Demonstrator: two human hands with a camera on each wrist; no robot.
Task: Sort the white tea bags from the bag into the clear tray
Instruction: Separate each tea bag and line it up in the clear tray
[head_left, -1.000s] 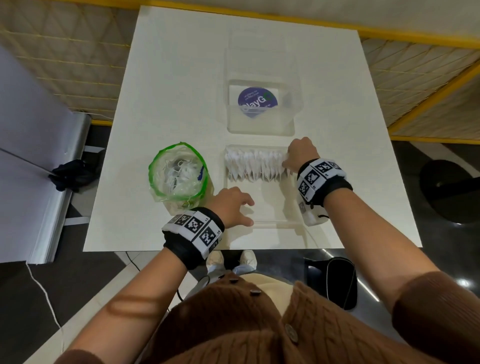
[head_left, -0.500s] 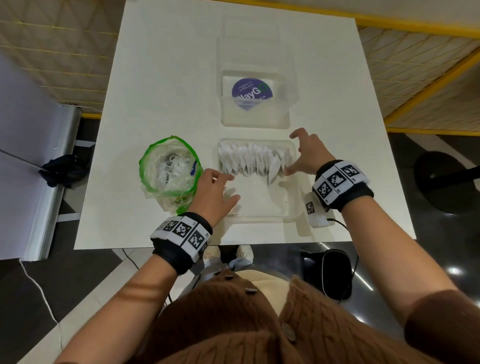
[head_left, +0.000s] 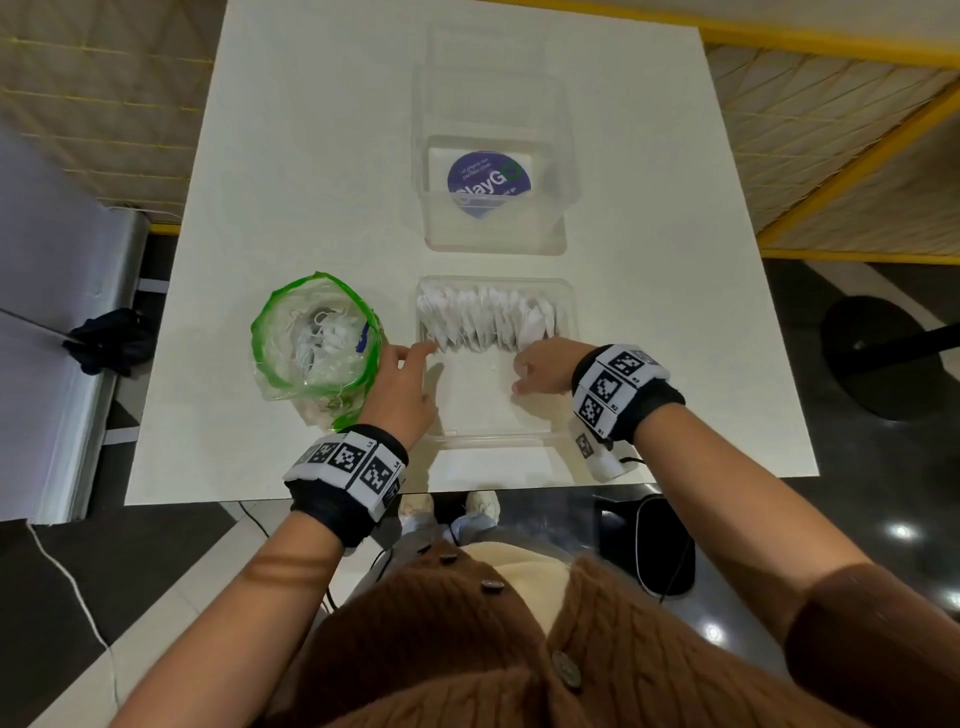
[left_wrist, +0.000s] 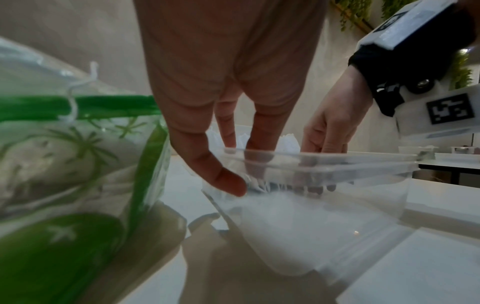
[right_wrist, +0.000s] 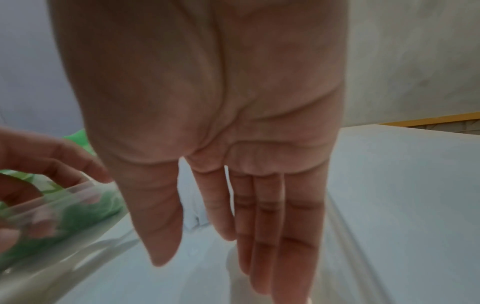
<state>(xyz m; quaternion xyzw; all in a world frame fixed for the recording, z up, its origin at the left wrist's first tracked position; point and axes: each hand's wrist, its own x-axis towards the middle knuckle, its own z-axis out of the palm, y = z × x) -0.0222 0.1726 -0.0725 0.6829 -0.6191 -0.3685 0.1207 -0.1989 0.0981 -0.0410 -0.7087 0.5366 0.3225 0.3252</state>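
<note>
Your right hand (head_left: 540, 364), fingers straight and empty, is drawing back from the row of white paper tea bags (head_left: 488, 317) standing in the clear plastic tray (head_left: 569, 312), while your open left hand (head_left: 402, 384) is steadying its rim, so you are freeing yourself to reach the green-rimmed plastic bag (head_left: 317, 338).

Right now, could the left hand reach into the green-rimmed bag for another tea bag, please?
Probably yes: the left hand sits right beside the green-rimmed bag, holding nothing, and the bag's mouth gapes upward with nothing covering it.
</note>
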